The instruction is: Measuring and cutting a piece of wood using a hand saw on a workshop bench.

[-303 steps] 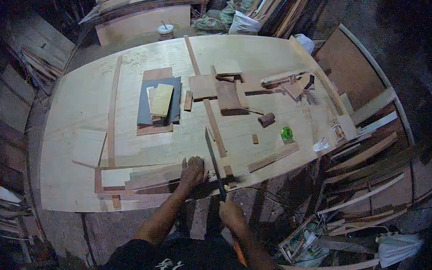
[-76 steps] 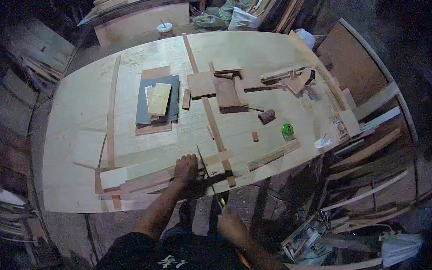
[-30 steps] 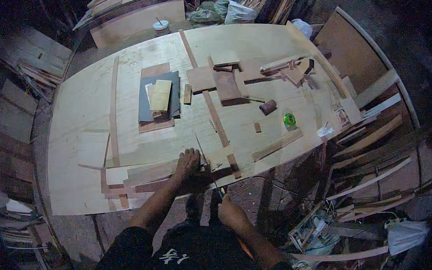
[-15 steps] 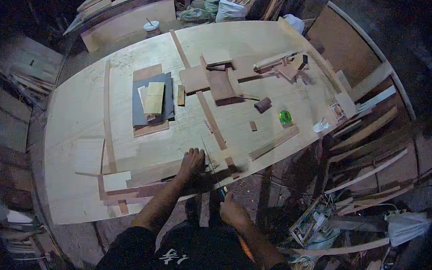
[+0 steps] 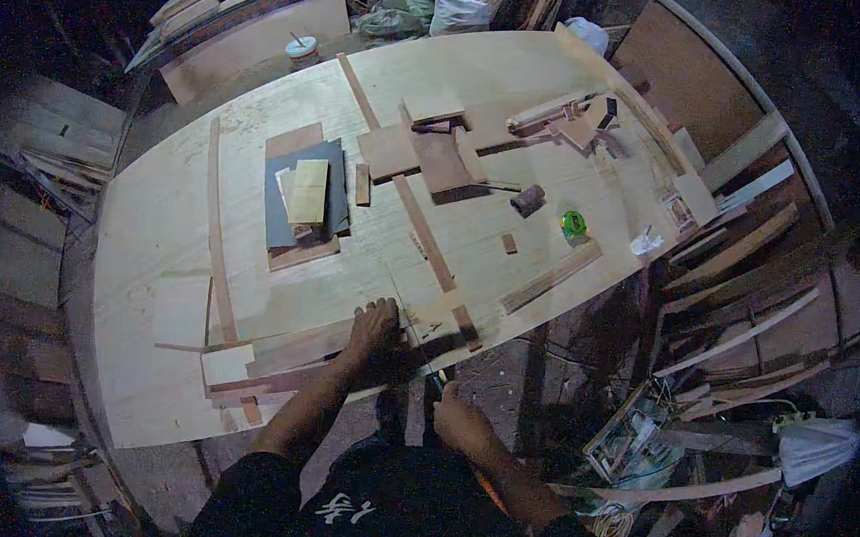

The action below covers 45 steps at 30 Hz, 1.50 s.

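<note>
My right hand (image 5: 461, 422) is closed around the handle of a handsaw (image 5: 439, 377) just off the near edge of the big pale worktable (image 5: 143, 378). From there the thin blade slants up and to the left across the table edge. Just left of the blade, my left hand (image 5: 374, 330) presses down on a wooden board (image 5: 294, 352) lying along the near edge, its fingers bent and partly in shadow. Whether the teeth are inside the wood is too dark to see. A short dark wood block (image 5: 464, 323) lies to the right of the blade.
Further back lie a stack of sanding sheets and wood pieces (image 5: 308, 192), brown boards (image 5: 442, 162), a mallet-like tool (image 5: 526, 201) and a green tape measure (image 5: 573, 225). Wood strips (image 5: 734, 335) and a cluttered metal-framed machine (image 5: 628, 432) stand at the right.
My left hand has shifted slightly left along the board. The right hand and saw have also moved a little left, and the whole view has shifted slightly.
</note>
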Motion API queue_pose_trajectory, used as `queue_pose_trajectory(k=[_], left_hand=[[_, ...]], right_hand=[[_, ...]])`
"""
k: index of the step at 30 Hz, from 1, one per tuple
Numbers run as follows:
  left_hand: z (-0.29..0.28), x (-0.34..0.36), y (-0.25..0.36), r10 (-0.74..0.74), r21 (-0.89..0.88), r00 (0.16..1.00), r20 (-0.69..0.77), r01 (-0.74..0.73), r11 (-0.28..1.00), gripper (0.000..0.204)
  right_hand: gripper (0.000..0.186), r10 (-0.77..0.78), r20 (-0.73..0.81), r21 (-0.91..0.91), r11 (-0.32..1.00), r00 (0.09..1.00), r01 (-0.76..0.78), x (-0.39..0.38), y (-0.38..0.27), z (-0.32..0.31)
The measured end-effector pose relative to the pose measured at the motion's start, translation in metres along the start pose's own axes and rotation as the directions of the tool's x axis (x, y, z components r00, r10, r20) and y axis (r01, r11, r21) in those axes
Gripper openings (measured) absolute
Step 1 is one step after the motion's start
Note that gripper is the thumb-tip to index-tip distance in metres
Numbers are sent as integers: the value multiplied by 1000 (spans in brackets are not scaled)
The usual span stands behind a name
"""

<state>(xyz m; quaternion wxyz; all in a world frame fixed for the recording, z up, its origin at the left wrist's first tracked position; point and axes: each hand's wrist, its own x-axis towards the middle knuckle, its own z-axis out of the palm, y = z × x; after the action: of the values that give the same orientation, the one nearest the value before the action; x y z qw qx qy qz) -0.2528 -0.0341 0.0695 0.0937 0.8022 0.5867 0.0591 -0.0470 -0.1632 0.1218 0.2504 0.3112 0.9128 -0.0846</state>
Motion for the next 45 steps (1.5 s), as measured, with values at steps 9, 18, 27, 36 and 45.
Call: queue_pose_trajectory(k=[9,18,27,36,45], left_hand=[[1,11,-2,59,0,998,4,-59,998,50],[26,12,-21,69,85,996,50,-73,994,48],[18,17,-9,55,9,998,-19,-54,998,26],[-1,11,-9,14,-26,998,61,-13,1000,22],[18,13,-15,60,-29,998,-34,-61,998,28]], right_hand=[[37,542,-114,606,702,832,-374,-1,-11,22],[41,451,-92,626,719,888,-300,-17,10,61],[22,24,-48,278,960,999,-10,-6,15,-12],[30,163,226,719,637,960,-277,-52,30,-120],[26,156,207,819,512,966,-258,-54,54,-161]])
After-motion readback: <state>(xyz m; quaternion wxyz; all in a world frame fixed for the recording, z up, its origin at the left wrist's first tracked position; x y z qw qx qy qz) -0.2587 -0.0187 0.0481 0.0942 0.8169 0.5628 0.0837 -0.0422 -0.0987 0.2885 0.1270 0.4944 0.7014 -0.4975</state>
